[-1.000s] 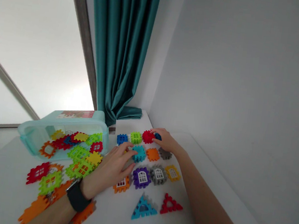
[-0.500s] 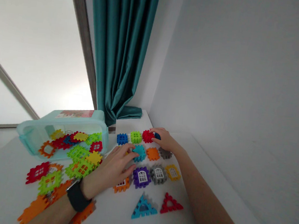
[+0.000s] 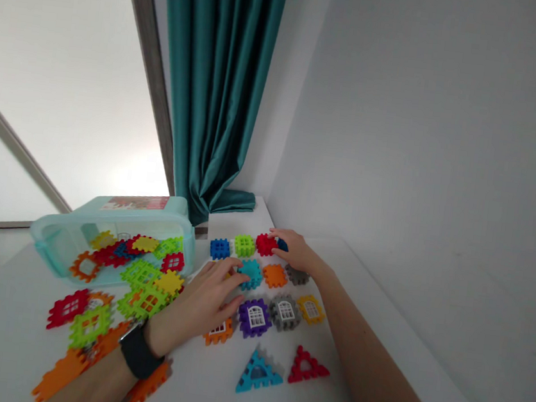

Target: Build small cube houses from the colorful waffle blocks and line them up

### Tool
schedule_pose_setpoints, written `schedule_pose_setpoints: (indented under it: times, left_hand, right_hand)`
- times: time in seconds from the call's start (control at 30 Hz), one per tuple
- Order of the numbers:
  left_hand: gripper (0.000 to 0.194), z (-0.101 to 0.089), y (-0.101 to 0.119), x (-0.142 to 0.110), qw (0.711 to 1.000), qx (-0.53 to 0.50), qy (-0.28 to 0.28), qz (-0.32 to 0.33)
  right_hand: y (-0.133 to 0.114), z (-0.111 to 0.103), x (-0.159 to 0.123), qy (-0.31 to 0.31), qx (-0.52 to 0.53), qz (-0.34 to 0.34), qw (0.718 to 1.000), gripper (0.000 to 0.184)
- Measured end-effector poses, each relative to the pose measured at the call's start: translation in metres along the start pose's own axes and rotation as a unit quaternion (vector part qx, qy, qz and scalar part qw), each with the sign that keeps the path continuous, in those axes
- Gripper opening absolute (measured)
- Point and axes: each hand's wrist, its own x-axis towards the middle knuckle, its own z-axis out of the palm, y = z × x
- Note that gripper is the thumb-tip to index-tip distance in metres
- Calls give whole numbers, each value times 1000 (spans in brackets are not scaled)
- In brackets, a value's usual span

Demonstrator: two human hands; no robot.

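Light is dim and diffuse. A soft glow whitens the lower right part of the pale panel on the far left, while the wall at right falls to dull grey. Sheen streaks the folds of the teal curtain. A faint, soft-edged shadow lies beside the blue triangular piece. Fine detail smears: print on the label of the storage tub is unreadable. Both right corners darken, and wide-angle distortion stretches the right forearm toward the near edge.
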Motion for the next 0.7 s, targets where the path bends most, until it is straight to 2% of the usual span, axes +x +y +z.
schedule_pose_setpoints:
  times: [0.33, 0.47, 0.7]
  left_hand:
    - [28, 0, -3, 0, 1000, 20, -10, -11]
    - [28, -5, -3, 1, 999, 41, -28, -9]
    - [23, -27, -5, -1, 995, 77, -61, -30]
  right_hand:
    - [-22, -11, -3, 3, -10, -7, 1000, 40]
    - [-42, -15, -4, 0, -9, -29, 1000, 37]
    - [-87, -21, -10, 4, -8, -76, 997, 31]
